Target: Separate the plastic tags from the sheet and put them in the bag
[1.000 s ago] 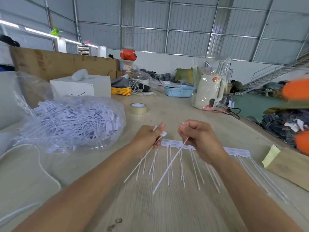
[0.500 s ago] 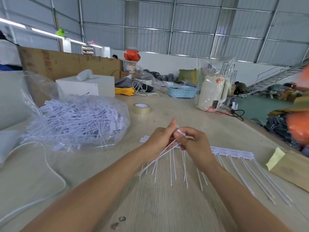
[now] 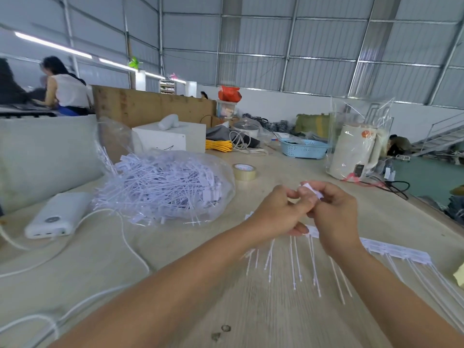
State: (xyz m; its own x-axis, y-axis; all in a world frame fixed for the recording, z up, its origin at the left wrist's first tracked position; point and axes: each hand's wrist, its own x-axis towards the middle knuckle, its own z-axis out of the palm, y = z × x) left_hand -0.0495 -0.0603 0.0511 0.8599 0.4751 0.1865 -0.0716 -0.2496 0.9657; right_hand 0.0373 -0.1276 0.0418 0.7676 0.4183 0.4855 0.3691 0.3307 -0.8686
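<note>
Both forearms are stretched forward and the two are brought together, fingertips touching: the left hand (image 3: 277, 212) and right hand (image 3: 335, 214) are curled in a pinch.

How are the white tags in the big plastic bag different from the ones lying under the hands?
The tags in the bag are loose and piled every which way; the tags on the sheet are joined in a straight row. The bag's tags sit inside clear plastic; the sheet's tags lie bare on the table, tails fanned toward the person. Both are white, with small flat heads and thin tails.
</note>
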